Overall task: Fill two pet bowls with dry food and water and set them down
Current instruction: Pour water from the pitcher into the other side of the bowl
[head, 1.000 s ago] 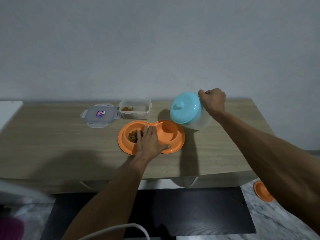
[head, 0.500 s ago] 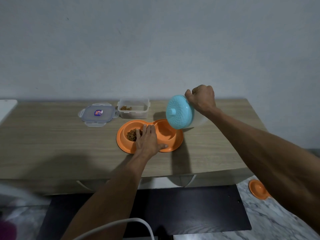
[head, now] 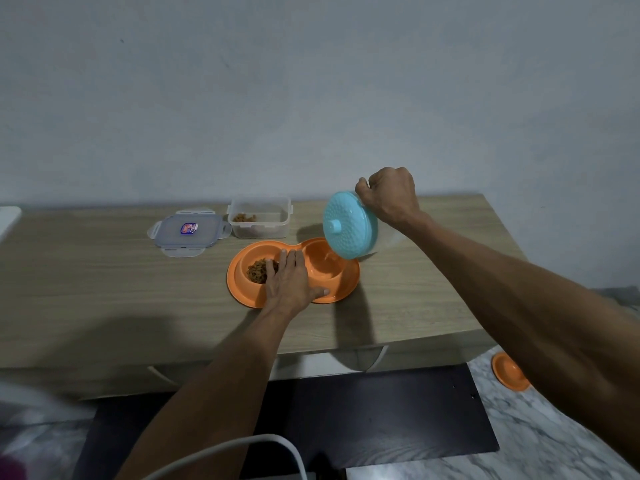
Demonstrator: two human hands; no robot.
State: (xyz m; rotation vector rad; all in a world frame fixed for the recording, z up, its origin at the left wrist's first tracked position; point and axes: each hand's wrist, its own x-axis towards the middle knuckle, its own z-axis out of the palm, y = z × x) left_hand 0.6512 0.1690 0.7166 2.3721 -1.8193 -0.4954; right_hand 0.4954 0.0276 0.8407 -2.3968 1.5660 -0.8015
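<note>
1. The orange double pet bowl (head: pixel 341 291) lies flat on the wooden table; its left well holds brown dry food (head: pixel 258 270), its right well looks empty.
2. The jug with turquoise lid (head: pixel 349 228) is tilted steeply over the right well, lid on.

I am logging a wood-grain counter (head: pixel 104 289) running along a plain grey wall (head: pixel 277 98). A white object (head: pixel 8 216) is sitting at the counter's far left edge, mostly cut off. Below the counter front, a black mat (head: pixel 381 417) is lying on a marbled floor (head: pixel 554 445). A white cable (head: pixel 242 448) is arching across the bottom foreground. Something blurred and pale is showing at lower left; I cannot tell what.
</note>
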